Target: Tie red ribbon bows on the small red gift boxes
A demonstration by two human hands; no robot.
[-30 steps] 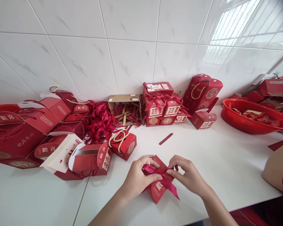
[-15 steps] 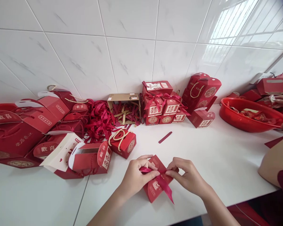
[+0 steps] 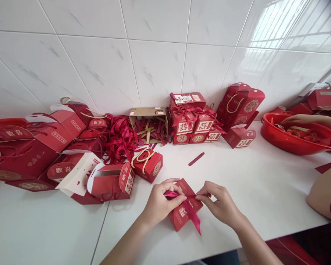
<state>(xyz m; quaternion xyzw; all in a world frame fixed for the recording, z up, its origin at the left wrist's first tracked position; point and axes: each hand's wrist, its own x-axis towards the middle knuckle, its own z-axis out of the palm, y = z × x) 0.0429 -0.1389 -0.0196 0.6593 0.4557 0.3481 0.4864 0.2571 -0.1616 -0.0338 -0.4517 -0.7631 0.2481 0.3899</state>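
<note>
Ribbon (image 3: 193,214) lies across the box (image 3: 178,221), just under the fingers of the left hand (image 3: 160,203) and right hand (image 3: 220,203), both pinching it, its wrap apparently done but the bow seemingly part-formed and not yet tight.

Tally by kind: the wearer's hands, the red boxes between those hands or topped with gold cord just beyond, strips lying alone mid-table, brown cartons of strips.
Hands: 2 (left hand, right hand)
Red boxes: 2 (ribboned box, gold-corded box)
Lone strip: 1
Brown carton: 1
Total: 6
</note>
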